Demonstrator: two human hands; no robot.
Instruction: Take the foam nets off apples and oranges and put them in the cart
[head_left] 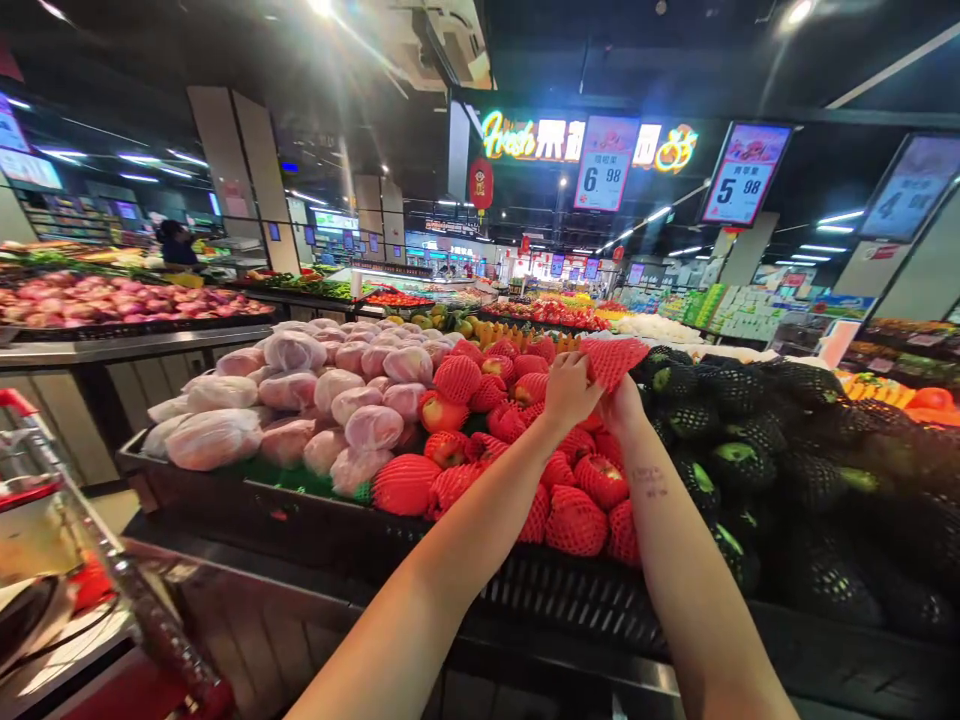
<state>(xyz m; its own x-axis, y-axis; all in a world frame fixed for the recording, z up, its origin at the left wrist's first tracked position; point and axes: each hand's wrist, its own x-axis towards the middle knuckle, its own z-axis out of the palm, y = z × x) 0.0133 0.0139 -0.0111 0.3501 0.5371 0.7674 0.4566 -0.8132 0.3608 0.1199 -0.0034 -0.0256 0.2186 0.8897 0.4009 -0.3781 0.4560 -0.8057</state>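
Observation:
Both my arms reach out over a display of red apples, many of them in red foam nets. Above the fruit, my left hand pinches the near left edge of a red foam net. My right hand is closed around the same net from below, its fingers partly hidden. The net looks stretched to a point at its right; whether an apple is inside cannot be seen. Just below my left hand, more netted apples lie piled up.
Pale pink fruit in clear film fills the left of the display. Dark-netted green fruit lies to the right. A black crate rim runs along the front. A shopping cart stands at left; a person is farther back.

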